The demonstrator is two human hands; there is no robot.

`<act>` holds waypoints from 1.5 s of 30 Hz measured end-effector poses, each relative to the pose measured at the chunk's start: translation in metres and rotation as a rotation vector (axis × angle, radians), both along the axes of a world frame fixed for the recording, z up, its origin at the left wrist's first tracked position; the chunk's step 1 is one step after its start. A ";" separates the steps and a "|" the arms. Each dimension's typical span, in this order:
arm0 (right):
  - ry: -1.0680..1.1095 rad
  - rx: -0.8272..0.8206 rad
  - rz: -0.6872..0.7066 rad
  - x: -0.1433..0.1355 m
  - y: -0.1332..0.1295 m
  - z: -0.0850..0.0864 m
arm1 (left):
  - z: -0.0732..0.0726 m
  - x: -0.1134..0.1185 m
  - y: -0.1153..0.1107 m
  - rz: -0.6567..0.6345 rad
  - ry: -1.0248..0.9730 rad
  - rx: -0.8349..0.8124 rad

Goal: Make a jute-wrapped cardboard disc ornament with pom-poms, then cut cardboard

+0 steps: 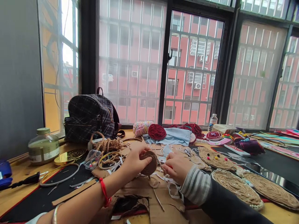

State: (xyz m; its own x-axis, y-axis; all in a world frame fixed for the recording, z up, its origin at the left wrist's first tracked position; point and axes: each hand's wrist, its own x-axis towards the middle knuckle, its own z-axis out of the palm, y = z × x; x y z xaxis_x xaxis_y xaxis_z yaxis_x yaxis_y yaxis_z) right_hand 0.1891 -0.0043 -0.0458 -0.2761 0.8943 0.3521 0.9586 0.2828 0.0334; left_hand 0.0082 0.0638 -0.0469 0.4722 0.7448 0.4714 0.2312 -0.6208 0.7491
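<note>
My left hand (140, 158), with a red cord on its wrist, grips a small round brown disc (149, 163) between thumb and fingers. Just right of the disc is my right hand (176, 165), in a grey striped cuff, its fingers closed together; what they pinch is too small to make out. Below both hands lies torn brown cardboard (168, 202) strewn with white strips. Coiled twine mats (237, 188) rest to the right of my right hand.
A plaid backpack (90, 118) stands at the back left, near a lidded jar (44, 147). Dark red yarn (157, 132), blue cloth (177, 136) and a bottle (212, 122) line the window side. Twine rope (108, 144) and hoops lie left of my hands.
</note>
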 end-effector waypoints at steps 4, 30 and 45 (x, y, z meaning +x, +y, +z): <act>0.074 0.071 -0.032 0.005 0.000 0.013 | 0.002 0.001 -0.005 -0.028 -0.003 -0.037; 0.546 0.411 0.430 -0.005 0.007 -0.009 | 0.001 0.005 -0.013 -0.233 -0.229 -0.202; 0.843 0.026 0.523 -0.006 0.009 -0.012 | 0.010 0.005 -0.022 -0.165 -0.445 -0.299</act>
